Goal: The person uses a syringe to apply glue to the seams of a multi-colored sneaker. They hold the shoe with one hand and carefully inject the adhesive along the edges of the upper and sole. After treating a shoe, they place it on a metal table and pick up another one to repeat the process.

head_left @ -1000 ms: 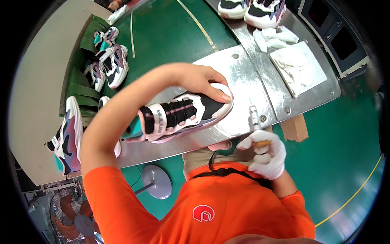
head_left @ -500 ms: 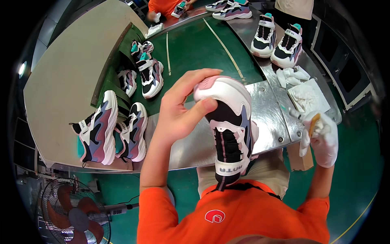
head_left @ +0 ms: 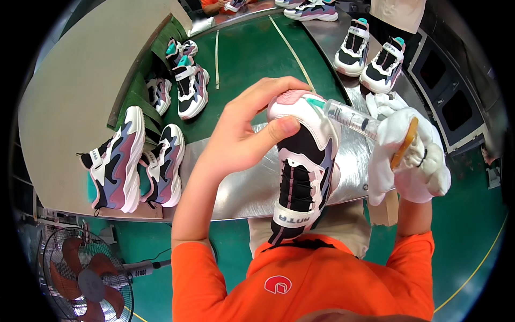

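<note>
My left hand (head_left: 236,131) is bare and grips a sneaker (head_left: 303,145) at the toe, fingers over its pink front edge and thumb on the upper. The shoe is white, black, pink and purple, with its heel toward me. My right hand (head_left: 424,161) wears a white glove and is closed around a clear syringe (head_left: 351,119). The syringe's green tip (head_left: 315,102) is at the white toe of the sneaker, close to where the sole meets the upper. A yellowish-brown stick-like piece (head_left: 406,142) also shows in the gloved hand; its kind is unclear.
Two sneakers, one tall in view (head_left: 126,161) and one beside it (head_left: 167,166), stand at the left. More lie on the green belt (head_left: 247,59). A pair (head_left: 351,51) sits on the metal table at right. A fan (head_left: 91,284) stands lower left; another person (head_left: 214,6) works at the far end.
My right hand has come in from the right, bringing the syringe tip to the sneaker's toe. The left hand still holds the sneaker, now slightly shifted.
</note>
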{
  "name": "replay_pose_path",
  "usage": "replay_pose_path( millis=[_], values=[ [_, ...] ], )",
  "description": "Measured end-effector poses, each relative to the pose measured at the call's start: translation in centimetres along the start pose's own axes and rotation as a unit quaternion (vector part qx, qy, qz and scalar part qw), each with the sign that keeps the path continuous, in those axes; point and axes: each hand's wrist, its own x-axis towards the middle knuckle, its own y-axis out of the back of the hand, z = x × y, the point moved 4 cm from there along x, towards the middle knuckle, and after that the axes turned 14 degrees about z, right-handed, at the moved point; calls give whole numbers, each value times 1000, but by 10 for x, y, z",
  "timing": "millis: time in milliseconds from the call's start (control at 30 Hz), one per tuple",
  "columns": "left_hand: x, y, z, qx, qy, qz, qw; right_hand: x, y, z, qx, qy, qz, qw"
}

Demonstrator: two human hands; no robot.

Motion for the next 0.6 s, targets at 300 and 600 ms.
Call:
replay_pose_path(
  millis=[300, 600],
  values=[
    [-9, 16, -26, -74, 32, 58, 995, 23, -4, 25, -80, -43, 26, 996],
    [-25, 36, -65, -134, 65, 158, 976, 39, -7, 53, -94, -98, 18, 991]
  ],
)
